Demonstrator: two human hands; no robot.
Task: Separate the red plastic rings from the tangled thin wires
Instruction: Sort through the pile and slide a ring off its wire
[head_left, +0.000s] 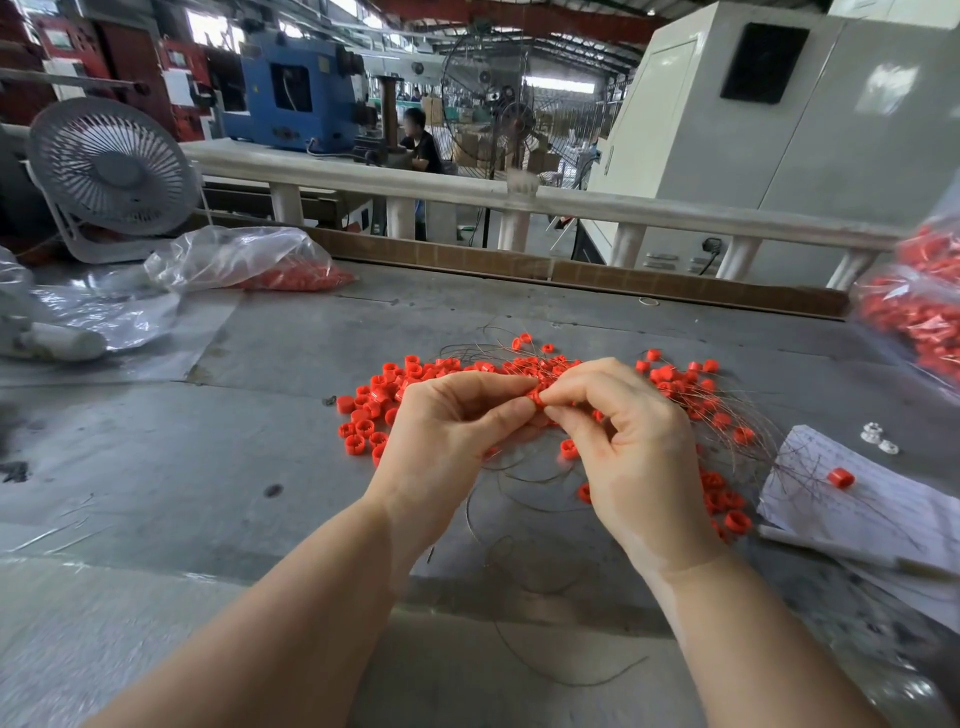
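Pinched between the fingertips of the left hand (447, 431) and right hand (628, 441), one red ring (536, 399) is held just above the ring pile (395, 395). It is best slid along its thin wire (519, 475) while the tangle is kept slack.

Two bare forearms, no sleeves in view, left hand (447, 431) and right hand (631, 447) ungloved, short plain fingernails

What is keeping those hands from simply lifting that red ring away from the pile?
Only the thin wires. Both the left hand and the right hand already pinch one red ring directly, with nothing between fingertips and ring. Whether a wire runs through this ring is hidden.
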